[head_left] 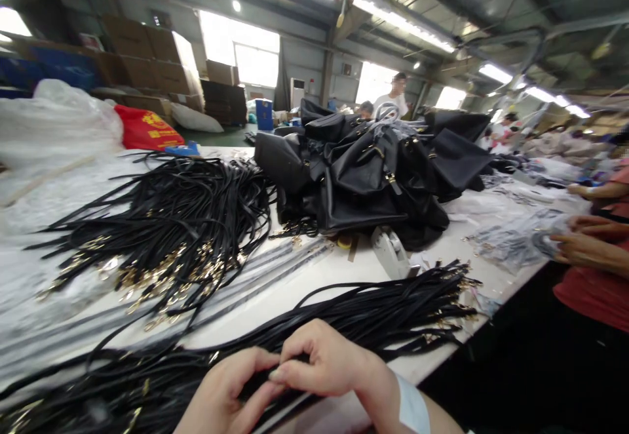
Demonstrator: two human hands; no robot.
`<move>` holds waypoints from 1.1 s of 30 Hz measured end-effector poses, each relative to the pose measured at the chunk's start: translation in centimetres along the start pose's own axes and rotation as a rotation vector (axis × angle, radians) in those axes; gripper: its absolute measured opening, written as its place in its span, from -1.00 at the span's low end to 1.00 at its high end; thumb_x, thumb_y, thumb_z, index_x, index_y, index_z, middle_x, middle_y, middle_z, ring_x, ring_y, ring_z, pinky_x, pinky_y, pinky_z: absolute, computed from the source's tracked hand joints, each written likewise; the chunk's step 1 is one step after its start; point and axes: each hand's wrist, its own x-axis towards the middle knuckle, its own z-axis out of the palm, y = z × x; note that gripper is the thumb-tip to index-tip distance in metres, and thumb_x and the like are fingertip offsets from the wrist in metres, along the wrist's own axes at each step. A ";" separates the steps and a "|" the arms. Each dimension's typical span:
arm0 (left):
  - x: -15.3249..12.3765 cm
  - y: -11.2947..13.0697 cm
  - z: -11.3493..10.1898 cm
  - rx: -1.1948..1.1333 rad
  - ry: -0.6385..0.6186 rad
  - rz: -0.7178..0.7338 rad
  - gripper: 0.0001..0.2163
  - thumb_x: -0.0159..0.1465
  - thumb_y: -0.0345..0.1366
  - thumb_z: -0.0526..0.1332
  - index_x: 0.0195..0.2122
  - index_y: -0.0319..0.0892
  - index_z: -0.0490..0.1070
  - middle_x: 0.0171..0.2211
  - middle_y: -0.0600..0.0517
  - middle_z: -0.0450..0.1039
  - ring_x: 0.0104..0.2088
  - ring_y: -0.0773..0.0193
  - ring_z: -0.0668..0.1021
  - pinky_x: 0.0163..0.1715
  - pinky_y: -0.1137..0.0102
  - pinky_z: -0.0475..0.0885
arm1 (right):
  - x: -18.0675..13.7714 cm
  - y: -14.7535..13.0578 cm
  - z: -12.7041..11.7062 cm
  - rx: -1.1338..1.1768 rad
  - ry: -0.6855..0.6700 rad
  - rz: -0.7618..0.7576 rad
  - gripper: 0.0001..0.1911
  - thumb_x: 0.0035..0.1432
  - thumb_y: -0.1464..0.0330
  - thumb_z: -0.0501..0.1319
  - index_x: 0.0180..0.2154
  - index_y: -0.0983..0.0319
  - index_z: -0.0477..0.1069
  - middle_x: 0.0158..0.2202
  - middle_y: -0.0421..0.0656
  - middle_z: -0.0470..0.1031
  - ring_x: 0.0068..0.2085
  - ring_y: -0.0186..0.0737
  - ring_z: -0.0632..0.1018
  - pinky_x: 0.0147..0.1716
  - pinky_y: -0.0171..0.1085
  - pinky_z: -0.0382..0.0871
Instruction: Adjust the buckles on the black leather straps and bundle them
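Note:
My left hand point(228, 388) and my right hand point(322, 362) meet at the bottom middle, fingertips pinched close together. Whatever they grip is hidden by the fingers. Directly behind and beneath them lies a long bundle of thin black straps point(373, 306), running from the lower left towards the right table edge. Gold-coloured metal fittings show at the ends of these straps. A white band point(411, 404) wraps my right forearm. Farther back on the left sits a second heap of black straps point(196, 208) with many gold clasps.
Black bags point(363, 185) are piled at the middle of the white table point(230, 322). A tape dispenser point(392, 250) stands before them. Wrapped straps lie left of centre. Clear plastic and a red bag point(147, 129) are at left. At right, a co-worker's hands point(580, 240) handle plastic-wrapped items.

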 end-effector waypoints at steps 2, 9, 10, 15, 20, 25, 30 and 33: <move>-0.1 1.0 -1.0 0.047 -0.003 -0.051 -0.93 0.28 -0.19 0.31 -0.26 -0.02 0.53 -0.41 0.19 0.62 -0.44 0.37 0.64 -0.40 0.58 0.49 | 0.1 -0.5 0.6 -0.020 0.025 -0.023 -0.69 0.24 0.29 0.20 -0.52 0.27 0.45 -0.61 -0.32 0.29 -0.53 -0.42 0.30 -0.52 -0.40 0.14; -1.7 0.6 -8.4 0.446 0.197 -0.181 -0.75 0.35 -0.28 0.16 -0.49 -0.15 0.43 -0.56 0.09 0.49 -0.53 0.33 0.50 -0.45 0.40 0.32 | 0.6 1.8 0.6 -0.207 0.082 -0.045 -0.71 0.24 0.22 0.24 -0.01 0.13 0.47 -0.04 -0.11 0.55 -0.02 -0.12 0.54 0.02 -0.18 0.39; -2.0 0.1 -9.6 0.548 0.243 -0.227 -0.75 0.34 -0.27 0.18 -0.50 -0.15 0.43 -0.56 0.08 0.47 -0.52 0.30 0.49 -0.44 0.38 0.31 | 0.7 2.6 0.4 -0.233 0.110 -0.051 -0.70 0.25 0.20 0.24 0.00 0.11 0.46 0.00 -0.10 0.54 0.02 -0.10 0.54 0.06 -0.17 0.39; -2.7 -3.7 -13.0 0.869 0.336 -0.630 -0.87 0.28 -0.25 0.24 -0.21 -0.16 0.51 -0.30 -0.03 0.58 -0.19 0.05 0.55 -0.21 0.25 0.40 | 1.1 5.0 -0.1 -0.289 0.200 -0.083 -0.76 0.29 0.13 0.19 -0.10 0.09 0.48 -0.06 -0.14 0.57 -0.01 -0.15 0.58 -0.01 -0.25 0.47; -0.6 -7.5 -10.0 0.697 0.115 -0.754 -0.78 0.40 -0.29 0.06 -0.18 -0.13 0.50 -0.18 -0.05 0.59 -0.11 0.11 0.57 -0.07 0.27 0.41 | 1.2 4.4 0.0 -0.321 0.182 -0.134 -0.78 0.29 0.13 0.20 -0.19 0.10 0.51 -0.15 -0.15 0.60 -0.11 -0.18 0.62 -0.10 -0.31 0.52; 1.3 -10.6 -3.6 0.573 -0.092 -0.778 -0.69 0.36 -0.30 0.12 0.08 -0.29 0.42 0.07 -0.26 0.47 0.13 -0.03 0.46 0.17 0.16 0.29 | 0.8 4.1 0.2 -0.332 0.174 -0.167 -0.80 0.28 0.15 0.20 -0.25 0.09 0.51 -0.21 -0.13 0.61 -0.17 -0.13 0.64 -0.17 -0.28 0.57; 2.0 -12.8 -0.3 0.440 -0.100 -0.851 -0.58 0.26 -0.47 0.15 0.15 -0.44 0.32 0.13 -0.40 0.38 0.25 -0.12 0.33 0.35 -0.02 -0.10 | 0.2 4.4 0.0 -0.330 0.129 -0.180 -0.82 0.29 0.18 0.19 -0.27 0.07 0.52 -0.24 -0.13 0.61 -0.21 -0.11 0.64 -0.21 -0.27 0.58; 2.1 -12.6 -0.6 0.278 -0.038 -0.885 -0.79 0.23 -0.48 0.17 -0.14 -0.39 0.49 -0.10 -0.35 0.50 0.12 -0.19 0.44 0.27 -0.09 0.03 | 0.2 4.4 -0.1 -0.324 0.090 -0.166 -0.81 0.31 0.19 0.17 -0.28 0.08 0.52 -0.25 -0.14 0.60 -0.21 -0.14 0.64 -0.21 -0.29 0.57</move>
